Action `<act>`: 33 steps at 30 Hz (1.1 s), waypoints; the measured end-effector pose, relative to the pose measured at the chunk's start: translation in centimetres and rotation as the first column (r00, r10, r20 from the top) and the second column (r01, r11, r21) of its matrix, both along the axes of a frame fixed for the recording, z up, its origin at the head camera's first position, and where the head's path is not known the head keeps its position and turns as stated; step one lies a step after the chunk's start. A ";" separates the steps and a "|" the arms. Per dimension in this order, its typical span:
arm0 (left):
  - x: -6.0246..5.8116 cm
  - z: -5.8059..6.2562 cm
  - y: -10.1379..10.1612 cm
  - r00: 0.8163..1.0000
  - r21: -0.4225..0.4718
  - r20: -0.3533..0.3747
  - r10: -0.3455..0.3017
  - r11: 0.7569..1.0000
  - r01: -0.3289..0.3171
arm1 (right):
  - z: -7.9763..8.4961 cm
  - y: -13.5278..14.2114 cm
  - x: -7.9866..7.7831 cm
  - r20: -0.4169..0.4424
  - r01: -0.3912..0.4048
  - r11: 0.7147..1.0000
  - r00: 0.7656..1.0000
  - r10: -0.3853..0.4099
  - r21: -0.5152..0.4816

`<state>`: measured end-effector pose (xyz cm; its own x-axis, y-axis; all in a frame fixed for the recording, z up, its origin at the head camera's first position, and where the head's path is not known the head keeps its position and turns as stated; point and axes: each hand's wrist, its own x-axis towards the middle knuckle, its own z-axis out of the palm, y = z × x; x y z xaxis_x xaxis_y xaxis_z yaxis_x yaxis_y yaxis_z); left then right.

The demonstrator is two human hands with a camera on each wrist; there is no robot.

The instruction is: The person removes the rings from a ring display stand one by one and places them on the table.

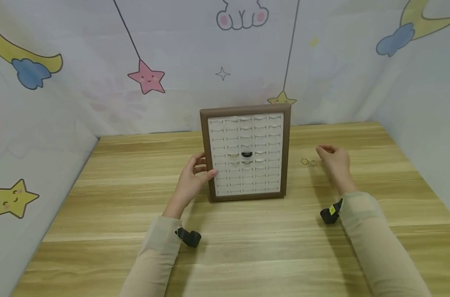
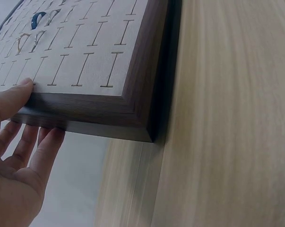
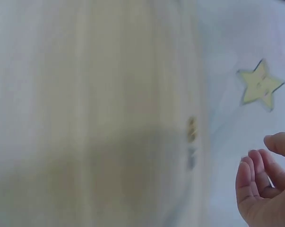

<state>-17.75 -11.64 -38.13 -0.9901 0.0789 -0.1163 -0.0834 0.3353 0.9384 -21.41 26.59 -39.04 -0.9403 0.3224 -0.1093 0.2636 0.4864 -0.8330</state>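
A ring display board point(image 1: 246, 108) with a brown frame and a slotted white panel stands upright on the table. My left hand point(image 1: 192, 176) grips its left edge, thumb on the front and fingers behind, as the left wrist view also shows. In the panel sit a black ring point(image 1: 247, 154), a gold ring point(image 1: 233, 155) and two thin silvery rings below them. To the right, a gold ring point(image 1: 305, 161) and a paler ring point(image 1: 313, 163) lie on the table. Just beside them hovers my right hand point(image 1: 335, 163), its fingers loosely bent and thumb apart, nothing visible between them point(image 3: 270, 182).
The wooden table point(image 1: 247, 251) reaches back to a cloth backdrop point(image 1: 180, 45) printed with stars, moons and clouds. Both wrists wear a small black camera. Side cloths border the table at left and right.
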 end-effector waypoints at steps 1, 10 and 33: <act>0.0 0.0 0.0 1.000 0.000 0.001 0.001 1.000 -0.001 | 0.4 -0.3 0.0 -0.025 -0.010 1.000 1.000 0.010 0.000; -0.1 0.0 0.0 1.000 0.003 -0.005 -0.004 1.000 0.004 | 4.5 -3.8 0.6 -0.251 -0.034 0.999 0.968 0.030 -0.012; -0.1 -0.2 -0.1 1.000 0.005 0.003 -0.003 1.000 0.003 | 6.3 -13.6 3.8 -0.477 -0.379 0.811 0.666 0.573 0.445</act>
